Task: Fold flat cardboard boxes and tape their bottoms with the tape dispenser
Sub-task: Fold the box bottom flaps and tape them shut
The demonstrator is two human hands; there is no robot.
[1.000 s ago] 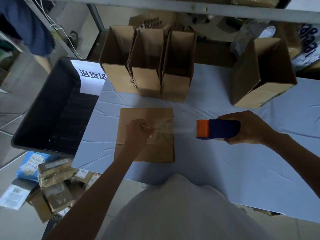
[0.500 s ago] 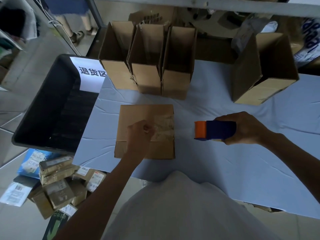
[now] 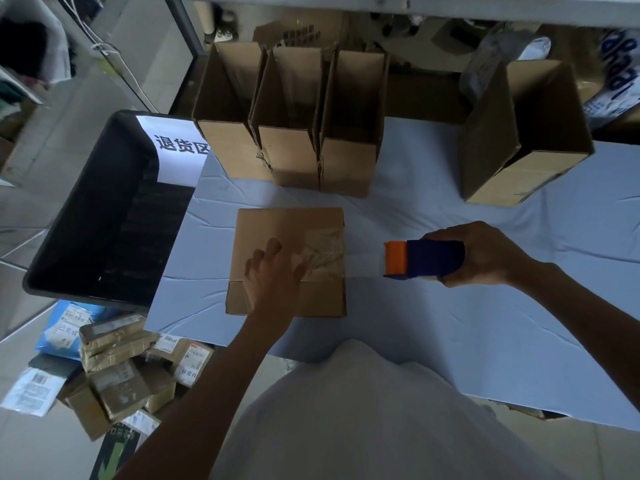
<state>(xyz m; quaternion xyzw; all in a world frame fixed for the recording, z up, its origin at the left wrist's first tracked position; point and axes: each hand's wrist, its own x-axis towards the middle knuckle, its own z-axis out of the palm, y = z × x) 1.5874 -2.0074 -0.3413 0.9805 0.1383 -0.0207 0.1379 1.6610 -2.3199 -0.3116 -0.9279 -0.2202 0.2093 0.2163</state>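
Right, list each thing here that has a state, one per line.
Box being taped: closed, bottom up, tape strip on its right half.
Left hand: open, flat on the box.
Right hand: closed around tape dispenser, off the box.
Three boxes in a row: upright, tops open.
Larger box: open, tilted.
Black bin: open.

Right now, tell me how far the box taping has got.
Done: three open boxes stand in a row at the back, a fourth box to their right. In hand: the left hand presses tape onto the upturned box; the right hand holds the tape dispenser. Left: no flat cardboard visible.
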